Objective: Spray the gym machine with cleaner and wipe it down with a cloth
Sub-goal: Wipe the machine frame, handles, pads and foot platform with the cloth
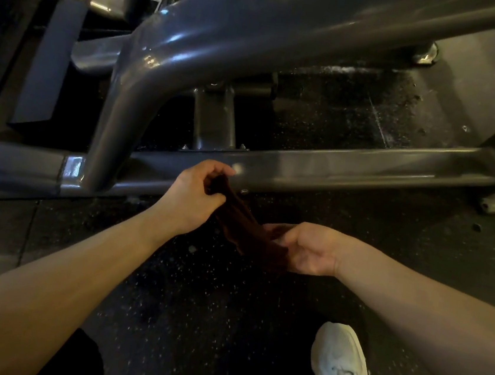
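Observation:
The gym machine's grey steel frame fills the upper half of the view, with a thick curved tube (168,55) and a low horizontal base bar (350,171). A dark reddish-brown cloth (238,220) is stretched between my hands just in front of that bar. My left hand (192,196) pinches the cloth's upper end close to the bar. My right hand (304,249) holds the lower end, fingers curled under it. No spray bottle is in view.
Black speckled rubber flooring (196,304) lies under the hands. My white sneaker (340,367) stands at the lower right. A black seat pad (3,20) sits at the far left. The frame's rubber foot (494,200) rests at the right end of the bar.

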### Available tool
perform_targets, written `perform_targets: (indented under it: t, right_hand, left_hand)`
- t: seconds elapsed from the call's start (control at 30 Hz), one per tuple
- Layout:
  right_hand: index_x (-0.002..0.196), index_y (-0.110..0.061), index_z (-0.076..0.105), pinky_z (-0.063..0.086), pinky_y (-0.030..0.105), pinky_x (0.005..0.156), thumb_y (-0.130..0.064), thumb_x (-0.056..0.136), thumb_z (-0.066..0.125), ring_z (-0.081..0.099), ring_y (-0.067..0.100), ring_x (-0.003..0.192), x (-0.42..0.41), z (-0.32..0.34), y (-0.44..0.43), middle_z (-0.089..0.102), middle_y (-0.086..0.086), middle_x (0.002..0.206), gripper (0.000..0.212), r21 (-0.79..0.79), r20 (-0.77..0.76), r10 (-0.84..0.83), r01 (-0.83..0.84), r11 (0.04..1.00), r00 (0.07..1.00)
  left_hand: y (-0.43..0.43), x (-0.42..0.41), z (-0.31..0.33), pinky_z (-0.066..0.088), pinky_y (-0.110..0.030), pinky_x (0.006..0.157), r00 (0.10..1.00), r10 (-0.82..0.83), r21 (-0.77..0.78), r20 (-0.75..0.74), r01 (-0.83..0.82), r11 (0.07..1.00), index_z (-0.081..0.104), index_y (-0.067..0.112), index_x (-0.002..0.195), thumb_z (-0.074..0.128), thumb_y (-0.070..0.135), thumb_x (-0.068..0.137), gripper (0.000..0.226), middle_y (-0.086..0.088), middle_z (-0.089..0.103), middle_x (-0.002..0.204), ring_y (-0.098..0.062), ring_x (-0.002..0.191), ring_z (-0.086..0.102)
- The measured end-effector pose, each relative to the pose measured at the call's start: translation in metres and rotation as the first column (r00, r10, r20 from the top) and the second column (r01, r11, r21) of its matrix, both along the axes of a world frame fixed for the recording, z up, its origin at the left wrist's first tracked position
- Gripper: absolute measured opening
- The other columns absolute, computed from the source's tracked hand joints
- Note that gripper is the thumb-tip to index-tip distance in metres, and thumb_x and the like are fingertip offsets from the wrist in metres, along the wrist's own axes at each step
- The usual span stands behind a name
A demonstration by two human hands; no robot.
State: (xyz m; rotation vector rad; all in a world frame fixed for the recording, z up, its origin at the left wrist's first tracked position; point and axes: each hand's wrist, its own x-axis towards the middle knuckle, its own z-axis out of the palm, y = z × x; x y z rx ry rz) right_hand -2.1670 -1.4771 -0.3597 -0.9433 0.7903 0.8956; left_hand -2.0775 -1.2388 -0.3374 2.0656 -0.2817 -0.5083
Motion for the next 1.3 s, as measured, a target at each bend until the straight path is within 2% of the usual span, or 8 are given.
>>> perform_targets:
  t: [0.23,0.47,0.57,0.73,0.9,1.0,1.1,1.3]
  right_hand:
    - [0.13,-0.016,0.067,0.057,0.033,0.089,0.011,0.095,0.055,0.07,0.025,0.113,0.008,-0.011,0.0,0.072,0.011,0.125,0.046,-0.188,0.221,-0.226,0.269,0.945,0.949]
    - [0.12,-0.027,0.073,0.052,0.013,0.071,-0.015,0.084,0.084,0.068,0.008,0.1,0.006,-0.003,-0.001,0.07,-0.007,0.112,0.04,-0.734,0.345,0.44,-0.054,0.677,0.829]
    - [0.112,-0.027,0.076,0.054,0.017,0.075,-0.015,0.084,0.082,0.071,0.011,0.098,0.007,-0.005,0.003,0.073,-0.006,0.107,0.031,-0.712,0.351,0.439,-0.069,0.699,0.827]
    - [0.115,-0.028,0.077,0.058,0.028,0.095,-0.006,0.089,0.072,0.074,0.013,0.099,0.01,-0.004,0.009,0.078,-0.004,0.105,0.034,-0.632,0.382,0.359,-0.043,0.774,0.851]
    - [0.099,-0.024,0.079,0.04,0.017,0.096,-0.022,0.091,0.075,0.055,0.009,0.122,0.016,0.004,0.003,0.059,-0.009,0.13,0.009,-0.805,0.338,0.655,-0.153,0.573,0.676]
    - [0.099,-0.015,0.076,0.035,0.031,0.114,-0.016,0.093,0.071,0.048,0.012,0.136,0.021,0.005,0.005,0.057,-0.007,0.144,0.008,-0.684,0.407,0.58,-0.185,0.706,0.706]
    - [0.099,-0.009,0.07,0.055,0.042,0.098,-0.008,0.096,0.067,0.07,0.029,0.11,0.026,0.009,0.009,0.075,0.008,0.106,0.004,-0.325,0.43,0.253,-0.114,0.939,0.867]
    - [0.129,0.0,0.061,0.058,0.051,0.098,0.011,0.088,0.068,0.07,0.038,0.113,0.053,0.012,0.006,0.069,0.027,0.122,0.043,-0.357,0.441,0.293,-0.134,0.925,0.848]
  left_hand:
    - [0.005,0.001,-0.001,0.05,-0.006,0.076,0.998,-0.066,0.128,0.0,0.066,0.99,0.064,0.034,0.125,0.075,0.008,0.089,0.046,0.015,0.063,0.115,-0.005,0.097,0.066]
    - [0.004,-0.004,-0.011,0.047,-0.022,0.094,0.983,-0.153,0.288,0.098,0.119,0.95,0.069,0.031,0.119,0.075,0.012,0.091,0.034,0.007,0.058,0.115,-0.012,0.106,0.057]
    - [0.005,-0.002,-0.009,0.046,-0.011,0.081,0.987,-0.128,0.257,0.099,0.099,0.961,0.069,0.03,0.115,0.074,0.009,0.09,0.032,0.008,0.059,0.115,-0.008,0.102,0.06]
    - [0.008,0.0,-0.006,0.051,-0.022,0.091,0.981,-0.166,0.273,0.103,0.132,0.953,0.067,0.03,0.115,0.076,0.009,0.088,0.036,0.01,0.058,0.115,-0.007,0.102,0.06]
    - [0.01,-0.002,-0.014,0.049,-0.031,0.092,0.967,-0.223,0.446,0.125,0.146,0.883,0.07,0.027,0.108,0.078,0.026,0.09,0.02,0.005,0.053,0.106,-0.013,0.097,0.055]
    - [0.011,0.001,-0.021,0.046,-0.027,0.091,0.98,-0.164,0.428,0.114,0.1,0.898,0.071,0.027,0.102,0.078,0.033,0.09,0.015,0.006,0.052,0.107,-0.012,0.098,0.054]
    - [0.011,0.003,-0.024,0.047,-0.027,0.081,0.997,-0.072,0.394,0.033,0.053,0.917,0.071,0.026,0.101,0.076,0.036,0.091,0.015,0.007,0.06,0.103,-0.012,0.094,0.06]
    - [-0.008,0.022,-0.025,0.052,-0.028,0.072,1.0,0.009,0.372,-0.006,-0.006,0.928,0.066,0.029,0.093,0.074,0.037,0.092,0.011,0.009,0.066,0.091,-0.009,0.084,0.065]
